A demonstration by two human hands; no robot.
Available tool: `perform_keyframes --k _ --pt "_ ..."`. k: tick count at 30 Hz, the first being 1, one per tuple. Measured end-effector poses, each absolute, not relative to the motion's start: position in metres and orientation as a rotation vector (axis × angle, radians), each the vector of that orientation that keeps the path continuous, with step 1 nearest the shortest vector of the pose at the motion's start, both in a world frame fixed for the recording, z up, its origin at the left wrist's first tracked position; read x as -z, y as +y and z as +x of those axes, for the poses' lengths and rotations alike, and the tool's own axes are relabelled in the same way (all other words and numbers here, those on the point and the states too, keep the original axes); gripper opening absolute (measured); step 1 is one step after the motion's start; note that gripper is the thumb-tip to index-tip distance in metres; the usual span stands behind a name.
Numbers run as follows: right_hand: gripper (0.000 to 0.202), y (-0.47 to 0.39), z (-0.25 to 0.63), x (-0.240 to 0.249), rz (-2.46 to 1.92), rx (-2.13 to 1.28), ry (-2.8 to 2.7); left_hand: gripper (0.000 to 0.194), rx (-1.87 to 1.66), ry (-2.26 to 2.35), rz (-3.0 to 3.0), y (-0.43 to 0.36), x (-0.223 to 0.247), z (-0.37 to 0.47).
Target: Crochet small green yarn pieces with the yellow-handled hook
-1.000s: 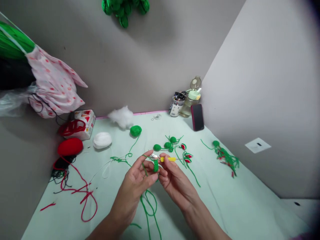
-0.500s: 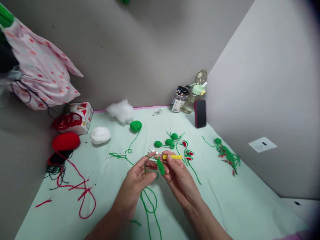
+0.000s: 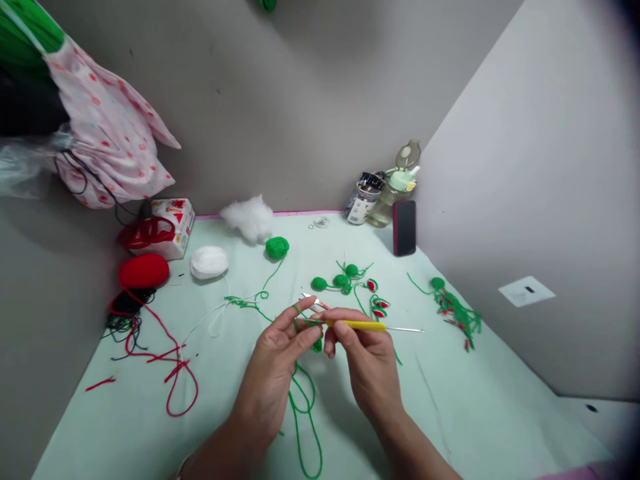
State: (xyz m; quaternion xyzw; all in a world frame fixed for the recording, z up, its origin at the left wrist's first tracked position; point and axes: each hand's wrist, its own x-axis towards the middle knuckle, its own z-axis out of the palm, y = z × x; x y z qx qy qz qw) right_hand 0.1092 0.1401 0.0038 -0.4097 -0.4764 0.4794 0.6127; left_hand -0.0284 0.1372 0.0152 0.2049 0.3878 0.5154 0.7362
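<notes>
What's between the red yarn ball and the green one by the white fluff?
The white yarn ball, plus a small dark scrap nearer the red yarn ball, in the head view.

That head-worn camera peers forward and down, left hand [image 3: 277, 357] and right hand [image 3: 373, 363] near, the wall corner [image 3: 471, 75] beyond.
</notes>
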Motion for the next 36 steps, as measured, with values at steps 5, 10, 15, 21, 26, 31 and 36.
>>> perform_keyframes --k 5,10,15,21,26,31,36 --pt "0.018 0.135 0.112 -0.004 -0.952 -0.798 -1.367 0.052 -1.173 0.910 0.421 0.134 -0.018 -0.029" --pt "0.042 0.128 0.116 0.004 -0.916 -0.072 -1.798 0.040 -1.123 0.731 0.363 0.131 -0.018 -0.025" --pt "0.032 0.131 0.123 -0.006 -0.914 -0.430 -1.615 0.037 -1.051 0.678 0.254 0.135 -0.021 -0.034" --pt "0.019 0.138 0.125 -0.017 -0.796 -1.065 -1.133 0.042 -1.115 0.806 0.402 0.136 -0.026 -0.042" --pt "0.010 0.132 0.120 -0.012 -0.870 -0.914 -1.358 0.044 -1.180 0.921 0.631 0.128 -0.022 -0.035" --pt "0.044 0.122 0.115 -0.005 -0.968 -0.178 -1.665 0.054 -1.168 0.857 0.561 0.127 -0.022 -0.031" --pt "0.032 0.125 0.117 -0.009 -0.877 -0.595 -1.446 0.050 -1.069 0.782 0.521 0.128 -0.026 -0.032"
